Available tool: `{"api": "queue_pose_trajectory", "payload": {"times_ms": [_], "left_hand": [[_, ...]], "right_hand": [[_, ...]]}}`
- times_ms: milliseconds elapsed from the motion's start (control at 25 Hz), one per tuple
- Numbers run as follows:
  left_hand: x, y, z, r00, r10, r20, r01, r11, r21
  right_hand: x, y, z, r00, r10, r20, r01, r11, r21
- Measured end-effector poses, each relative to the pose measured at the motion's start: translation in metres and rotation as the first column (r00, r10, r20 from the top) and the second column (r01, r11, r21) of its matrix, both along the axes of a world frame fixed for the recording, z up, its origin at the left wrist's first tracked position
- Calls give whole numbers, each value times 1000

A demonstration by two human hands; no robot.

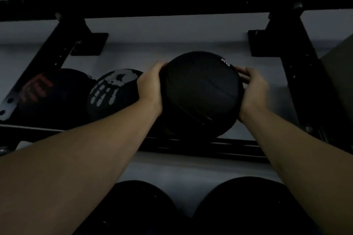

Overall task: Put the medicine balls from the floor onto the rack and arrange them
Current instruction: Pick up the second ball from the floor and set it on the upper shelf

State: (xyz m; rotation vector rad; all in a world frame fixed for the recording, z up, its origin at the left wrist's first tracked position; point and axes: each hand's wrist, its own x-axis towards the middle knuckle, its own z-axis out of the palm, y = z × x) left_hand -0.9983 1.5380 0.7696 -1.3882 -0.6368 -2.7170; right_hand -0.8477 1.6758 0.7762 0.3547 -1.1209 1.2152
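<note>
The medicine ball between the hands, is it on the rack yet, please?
Cannot tell. The medicine ball is gripped by left hand and right hand over the rack rail; contact is hidden.

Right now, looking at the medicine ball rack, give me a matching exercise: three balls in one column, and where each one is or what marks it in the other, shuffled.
Column one:
1. held ball
2. skull-print ball
3. red-print ball

Column two:
A. farthest left on the rack
B. gripped between the left hand and right hand
C. middle of the row, white design

Pairs: 1-B, 2-C, 3-A
</note>
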Motion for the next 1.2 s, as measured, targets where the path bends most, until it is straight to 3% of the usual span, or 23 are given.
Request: {"api": "queue_pose_trajectory", "payload": {"times_ms": [200,400,520,640,960,1200], "left_hand": [[-18,21,18,930,320,-180,-298,944,140],[-28,31,34,754,626,-200,-608,780,149],[-32,48,20,744,567,-354,-605,796,2],[-42,71,-4,654,519,-550,-688,710,-149],[-48,74,-15,694,485,-532,-648,743,-168],[-45,67,-21,648,504,-571,-696,697,-175]], "right_hand": [[-18,19,12,930,-341,-141,359,924,134],[-31,38,10,869,-486,92,420,824,380],[-35,53,5,786,-548,288,393,801,451],[-47,68,3,697,-619,362,464,774,430],[-58,60,-13,695,-622,361,485,776,402],[-61,57,-17,665,-720,199,589,670,453]]}}
